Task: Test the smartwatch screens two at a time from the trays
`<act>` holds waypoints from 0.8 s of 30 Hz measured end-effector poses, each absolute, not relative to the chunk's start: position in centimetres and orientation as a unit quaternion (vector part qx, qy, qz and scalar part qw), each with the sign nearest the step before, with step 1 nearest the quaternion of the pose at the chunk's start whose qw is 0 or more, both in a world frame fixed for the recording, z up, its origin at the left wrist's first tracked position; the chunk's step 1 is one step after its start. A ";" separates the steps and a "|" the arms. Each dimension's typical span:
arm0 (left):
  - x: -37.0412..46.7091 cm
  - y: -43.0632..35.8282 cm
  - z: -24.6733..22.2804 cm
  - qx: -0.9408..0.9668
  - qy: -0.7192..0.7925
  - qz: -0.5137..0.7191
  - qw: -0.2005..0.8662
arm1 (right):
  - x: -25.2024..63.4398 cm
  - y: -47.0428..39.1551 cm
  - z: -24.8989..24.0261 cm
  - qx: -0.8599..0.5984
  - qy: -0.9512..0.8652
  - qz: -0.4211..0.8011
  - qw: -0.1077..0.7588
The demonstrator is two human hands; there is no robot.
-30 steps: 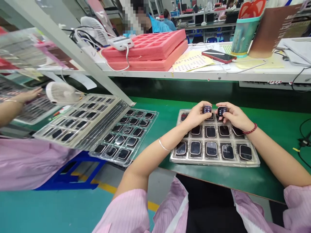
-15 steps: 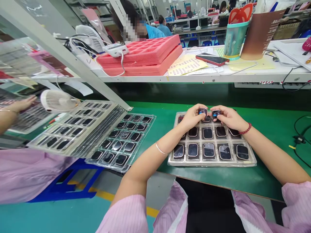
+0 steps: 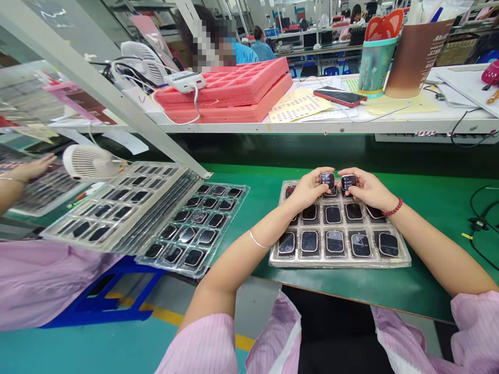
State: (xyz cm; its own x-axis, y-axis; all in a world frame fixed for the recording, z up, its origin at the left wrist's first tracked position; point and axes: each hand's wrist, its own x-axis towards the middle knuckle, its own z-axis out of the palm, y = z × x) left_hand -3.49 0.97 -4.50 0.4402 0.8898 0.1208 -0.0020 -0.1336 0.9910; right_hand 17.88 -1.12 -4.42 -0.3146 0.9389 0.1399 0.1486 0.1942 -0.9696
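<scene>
My left hand [image 3: 311, 188] is closed on a square smartwatch [image 3: 327, 180] with a lit screen. A second smartwatch [image 3: 348, 182], also lit, is gripped between the thumb and fingers of my right hand [image 3: 368, 188]. The two watches are side by side, a small gap apart, over the back row of a clear plastic tray [image 3: 339, 263]. Rows of dark-screened watch faces [image 3: 335, 241] sit in the tray's pockets. My hands partly hide the back row.
Left of me lie another tray of watches [image 3: 198, 217] and a tall tray stack [image 3: 156, 228] beside a white fan [image 3: 91, 162]. A co-worker's hand [image 3: 37, 169] is farther left. The shelf [image 3: 312, 128] carries pink foam trays [image 3: 249, 83], a phone [image 3: 339, 96] and cups. Black cables [image 3: 481, 223] lie at right.
The coloured icons on both watch screens have given way to a darker display with pale marks. The watches are turned slightly more face-up; both hands stay nearly in place.
</scene>
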 end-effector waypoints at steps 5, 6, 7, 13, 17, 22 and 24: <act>-3.5 1.1 -4.5 0.625 0.375 0.403 0.553 | 17.9 -1.2 -4.1 -0.415 -0.616 0.517 0.425; -3.5 1.1 -4.5 0.625 0.375 0.405 0.552 | 17.9 -1.2 -4.1 -0.414 -0.616 0.515 0.428; -3.5 1.1 -4.4 0.627 0.371 0.407 0.551 | 17.9 -1.2 -4.1 -0.415 -0.621 0.509 0.427; -3.3 0.8 -4.2 0.641 0.333 0.427 0.544 | 17.7 -1.2 -4.3 -0.420 -0.649 0.482 0.412; -3.4 0.7 -4.0 0.642 0.354 0.413 0.540 | 17.8 -1.2 -4.0 -0.426 -0.641 0.486 0.414; -3.5 0.7 -3.9 0.646 0.368 0.396 0.539 | 17.9 -1.1 -3.9 -0.428 -0.625 0.507 0.412; -3.5 0.7 -3.9 0.644 0.366 0.396 0.542 | 17.9 -1.1 -3.9 -0.429 -0.622 0.511 0.409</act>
State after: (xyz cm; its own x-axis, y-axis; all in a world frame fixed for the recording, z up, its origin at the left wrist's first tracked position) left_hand -3.50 0.74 -3.94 0.4184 0.9012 0.1130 0.0420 -0.1435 0.9888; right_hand 17.87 -1.14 -3.92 -0.2975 0.9521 0.0701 0.1162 0.1090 -0.9872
